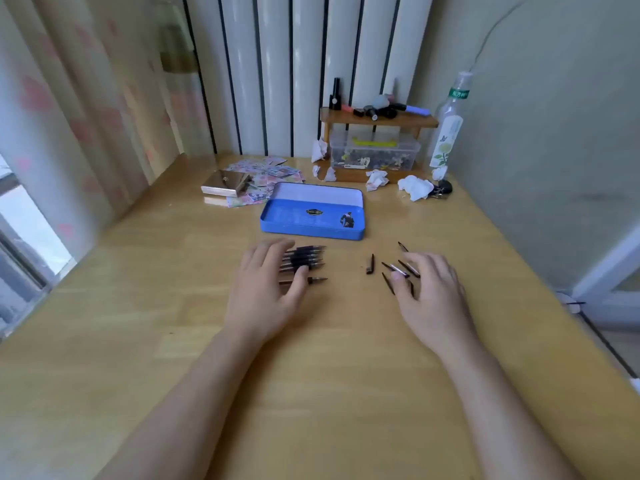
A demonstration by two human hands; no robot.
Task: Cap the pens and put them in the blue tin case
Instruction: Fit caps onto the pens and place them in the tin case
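Both grips, left hand [265,299] on pens [304,261] and right hand [433,296] over caps [398,271], are spreading apart, holding nothing; capping seemingly starting, needing one of each.

Uncapped pens [304,263]: about six. Loose caps [370,265]: about six. Blue tin case [311,221]: one.

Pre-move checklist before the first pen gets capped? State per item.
1. Tin open, facing up: ok.
2. Tin free of pens: ok, nothing inside.
3. Pens uncapped, tips pointing right, grouped under left hand: ok.
4. Caps within reach of right hand: ok, scattered beside its fingers.
5. One cap per pen: cannot tell, hands hide some.
6. Either hand gripping anything: not ok, both lie flat and open.
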